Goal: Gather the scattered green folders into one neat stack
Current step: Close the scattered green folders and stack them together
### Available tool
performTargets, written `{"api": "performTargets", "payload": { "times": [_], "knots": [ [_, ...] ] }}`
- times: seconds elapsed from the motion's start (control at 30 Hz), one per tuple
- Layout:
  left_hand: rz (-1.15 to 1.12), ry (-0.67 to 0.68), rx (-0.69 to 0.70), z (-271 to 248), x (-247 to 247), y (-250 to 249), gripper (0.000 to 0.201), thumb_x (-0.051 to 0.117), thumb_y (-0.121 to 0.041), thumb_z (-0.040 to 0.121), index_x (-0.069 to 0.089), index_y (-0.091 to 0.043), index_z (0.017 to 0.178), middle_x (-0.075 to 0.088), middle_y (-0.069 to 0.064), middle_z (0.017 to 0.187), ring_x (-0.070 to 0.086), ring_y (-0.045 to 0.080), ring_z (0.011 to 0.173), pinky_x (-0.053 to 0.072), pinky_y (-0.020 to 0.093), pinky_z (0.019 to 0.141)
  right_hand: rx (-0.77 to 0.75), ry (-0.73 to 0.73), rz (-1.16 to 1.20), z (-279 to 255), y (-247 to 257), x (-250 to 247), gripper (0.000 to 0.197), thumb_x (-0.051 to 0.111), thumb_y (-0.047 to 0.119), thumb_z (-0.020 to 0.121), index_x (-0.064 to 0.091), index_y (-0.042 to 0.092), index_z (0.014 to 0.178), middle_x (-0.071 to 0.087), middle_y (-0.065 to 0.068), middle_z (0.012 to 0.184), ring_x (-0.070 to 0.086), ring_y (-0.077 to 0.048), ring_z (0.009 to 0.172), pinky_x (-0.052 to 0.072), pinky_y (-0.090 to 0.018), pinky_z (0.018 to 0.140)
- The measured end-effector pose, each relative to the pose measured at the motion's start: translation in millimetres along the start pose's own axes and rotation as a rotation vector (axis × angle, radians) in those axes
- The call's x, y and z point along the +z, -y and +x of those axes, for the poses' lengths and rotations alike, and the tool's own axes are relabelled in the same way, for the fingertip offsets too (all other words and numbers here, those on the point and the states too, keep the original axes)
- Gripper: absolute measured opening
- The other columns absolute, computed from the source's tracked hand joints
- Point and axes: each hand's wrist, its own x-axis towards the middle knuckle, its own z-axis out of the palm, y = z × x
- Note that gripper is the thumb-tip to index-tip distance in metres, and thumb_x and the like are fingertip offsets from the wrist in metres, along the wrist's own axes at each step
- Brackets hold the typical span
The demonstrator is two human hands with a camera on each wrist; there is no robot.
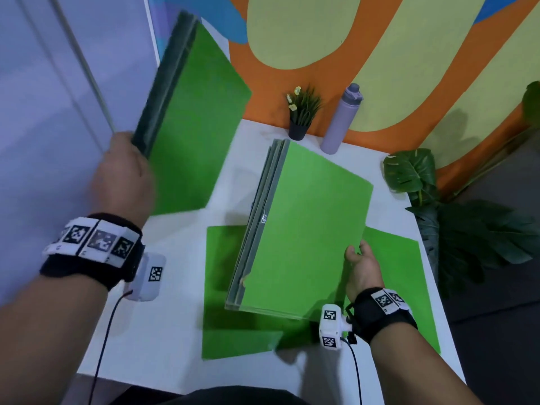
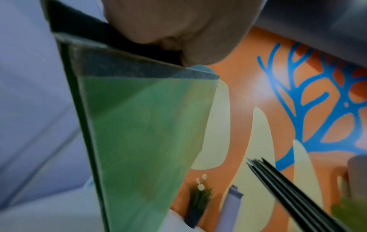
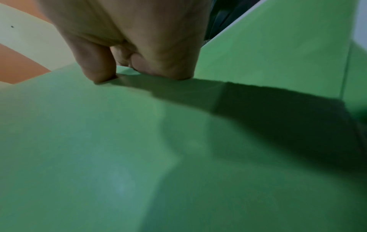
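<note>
My left hand (image 1: 124, 173) grips a bundle of green folders (image 1: 193, 118) by its dark spine edge and holds it tilted in the air at the left of the white table (image 1: 163, 325). The left wrist view shows the same bundle (image 2: 139, 133) under my left hand (image 2: 174, 29). My right hand (image 1: 361, 267) pinches the near right corner of a second bundle of green folders (image 1: 304, 229), raised off the table at a slant. In the right wrist view my fingers (image 3: 95, 62) curl over its edge. Two more green folders (image 1: 230, 334) (image 1: 391, 252) lie flat on the table beneath it.
At the table's far edge stand a small potted plant (image 1: 301, 112) and a lilac bottle (image 1: 340, 118), against an orange and yellow wall. Large leafy plants (image 1: 455, 217) stand right of the table. A pale wall runs along the left.
</note>
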Motion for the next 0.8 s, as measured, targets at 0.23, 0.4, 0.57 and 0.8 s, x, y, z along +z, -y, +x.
{"api": "performTargets", "payload": {
  "times": [0.23, 0.4, 0.57, 0.8],
  "knots": [
    [-0.329, 0.525, -0.209, -68.6, 64.0, 38.3, 0.022, 0.032, -0.019, 0.101, 0.052, -0.021, 0.108, 0.059, 0.014, 0.087, 0.050, 0.025, 0.067, 0.042, 0.032, 0.060, 0.033, 0.052, -0.093, -11.8, 4.9, 17.6, 0.048, 0.045, 0.012, 0.097, 0.031, 0.003, 0.142, 0.034, -0.020, 0.150, 0.036, -0.039, 0.135, 0.034, -0.054, 0.105],
    [-0.660, 0.809, -0.491, -106.4, 90.7, 47.7, 0.026, 0.032, -0.023, 0.101, 0.058, -0.022, 0.108, 0.059, 0.013, 0.089, 0.054, 0.028, 0.083, 0.049, 0.047, 0.078, 0.185, 0.129, -0.157, -22.5, -13.7, 15.5, 0.061, 0.043, 0.020, 0.097, 0.016, 0.034, 0.149, 0.006, 0.000, 0.160, 0.007, -0.032, 0.146, 0.011, -0.061, 0.111],
    [-0.647, 0.920, -0.598, -118.5, 101.3, 37.3, 0.064, 0.029, -0.062, 0.093, 0.024, -0.033, 0.150, 0.026, -0.009, 0.157, 0.020, 0.018, 0.148, 0.017, 0.048, 0.120, 0.129, 0.096, -0.252, -20.4, -28.2, 28.3, 0.055, 0.044, 0.019, 0.097, 0.022, 0.032, 0.145, 0.016, -0.007, 0.158, 0.020, -0.033, 0.143, 0.023, -0.059, 0.111],
    [-0.527, 0.890, -0.451, -120.9, 118.5, 52.6, 0.023, 0.042, -0.036, 0.099, 0.044, -0.027, 0.120, 0.046, 0.002, 0.121, 0.047, 0.023, 0.110, 0.040, 0.045, 0.098, -0.028, 0.119, -0.348, -7.7, -33.4, 24.5, 0.050, 0.051, 0.011, 0.094, 0.039, 0.022, 0.141, 0.046, -0.010, 0.141, 0.044, -0.025, 0.128, 0.034, -0.041, 0.109]
  ]
}}
